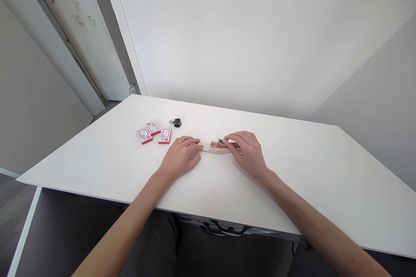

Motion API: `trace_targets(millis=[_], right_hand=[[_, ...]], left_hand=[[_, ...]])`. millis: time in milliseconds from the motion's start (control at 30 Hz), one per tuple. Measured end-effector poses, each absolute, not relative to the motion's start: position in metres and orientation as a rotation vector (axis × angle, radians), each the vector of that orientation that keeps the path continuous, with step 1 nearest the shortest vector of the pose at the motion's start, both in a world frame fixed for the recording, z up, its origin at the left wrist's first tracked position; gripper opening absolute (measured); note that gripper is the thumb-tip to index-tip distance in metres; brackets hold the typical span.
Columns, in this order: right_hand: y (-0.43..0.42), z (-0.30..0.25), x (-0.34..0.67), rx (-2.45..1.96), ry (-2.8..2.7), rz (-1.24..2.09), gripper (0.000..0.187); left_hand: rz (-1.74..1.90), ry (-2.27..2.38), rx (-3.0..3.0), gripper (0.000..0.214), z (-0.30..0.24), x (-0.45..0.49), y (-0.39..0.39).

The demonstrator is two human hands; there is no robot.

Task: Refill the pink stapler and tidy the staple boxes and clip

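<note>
Three small white boxes (165, 136) with crimson edges and print lie on the left part of a white tabletop (302, 160); two sit close together, the third just to their right. Slightly farther back lies a small black tool (177, 123), its metal end pointing left. Behind the table rises a plain white wall (243, 30), meeting a greyer wall (386, 99) on the right. At the upper left stands a pale panel (74, 26) with dark, flaky patches, and thin cables (134, 88) show near the table's far left corner. Below the front edge are black curved fittings (224, 228), partly in shadow, and grey flooring (13, 207) shows at far left.
</note>
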State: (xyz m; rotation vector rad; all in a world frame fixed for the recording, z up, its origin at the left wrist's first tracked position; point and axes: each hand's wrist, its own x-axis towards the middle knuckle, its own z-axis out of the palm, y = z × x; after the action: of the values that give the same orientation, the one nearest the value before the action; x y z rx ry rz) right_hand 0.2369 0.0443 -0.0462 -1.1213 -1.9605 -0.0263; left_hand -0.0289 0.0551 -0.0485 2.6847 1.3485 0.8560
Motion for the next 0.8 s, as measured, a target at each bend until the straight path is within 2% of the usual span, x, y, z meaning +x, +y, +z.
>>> trace_targets(millis=[400,800], right_hand=[[0.0472,-0.0493,0.2376,-1.032,-1.968,-0.137,0.009],[0.0458,-0.0472,0.2373,-1.051,-1.975,-0.122,0.012]], left_hand=[[0.9,1.311,2.706,0.026,-0.0517,-0.03,0.057],[0.897,1.317,2.703,0.026,-0.0529,-0.0301,0.0569]])
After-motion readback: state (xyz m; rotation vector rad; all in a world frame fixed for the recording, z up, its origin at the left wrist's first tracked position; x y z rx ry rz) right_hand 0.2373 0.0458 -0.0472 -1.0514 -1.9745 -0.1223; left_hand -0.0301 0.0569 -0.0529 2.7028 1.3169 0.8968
